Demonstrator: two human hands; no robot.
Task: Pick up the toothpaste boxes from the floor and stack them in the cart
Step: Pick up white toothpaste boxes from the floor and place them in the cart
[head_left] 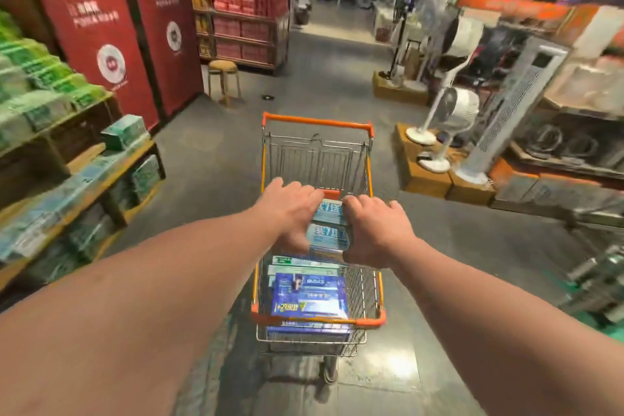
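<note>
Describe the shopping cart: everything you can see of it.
The shopping cart is a silver wire basket with an orange plastic-looking rim and an orange handle at its far end. It stands upright on the grey floor of a shop aisle; one wheel shows beneath. Blue toothpaste boxes lie stacked in its near end. Above the basket's middle, the left hand and right hand grip pale blue boxes between them.

Both bare arms reach forward. The left hand and right hand, palms down, fingers curled, grip a box between them.
</note>
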